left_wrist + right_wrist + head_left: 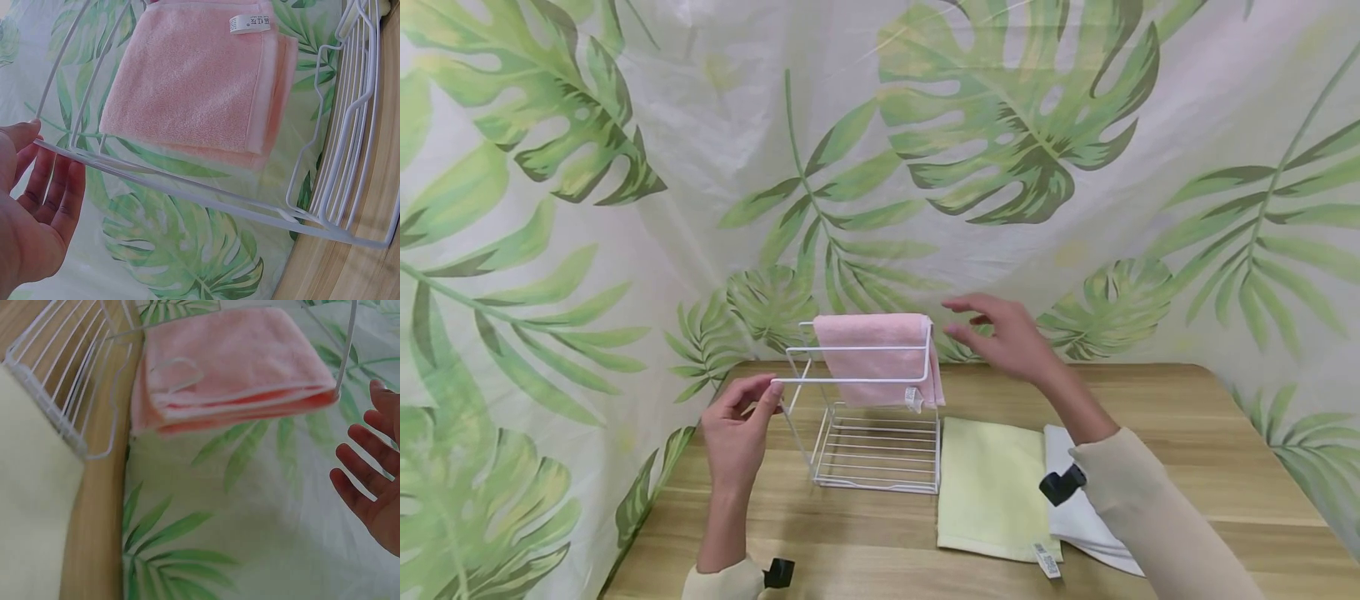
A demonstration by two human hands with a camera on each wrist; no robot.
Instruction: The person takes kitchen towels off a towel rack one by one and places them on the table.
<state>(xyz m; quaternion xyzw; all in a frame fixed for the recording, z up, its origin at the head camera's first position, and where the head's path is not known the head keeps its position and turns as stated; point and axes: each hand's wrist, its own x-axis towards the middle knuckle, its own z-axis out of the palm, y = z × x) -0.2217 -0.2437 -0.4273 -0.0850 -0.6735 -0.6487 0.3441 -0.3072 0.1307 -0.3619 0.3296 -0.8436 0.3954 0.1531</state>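
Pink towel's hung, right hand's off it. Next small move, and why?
Likely bring the right hand down to the yellow towel: that hand is empty, the pink towel hangs at the back of the rack, its nearer top bars look bare, and the yellow towel lies beside it. The left hand holds the rack's corner.

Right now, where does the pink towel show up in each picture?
Head: the pink towel is just below the centre.
Left wrist: the pink towel is at the upper middle, label showing.
Right wrist: the pink towel is at the upper middle.
Shared landmark: the white rack.
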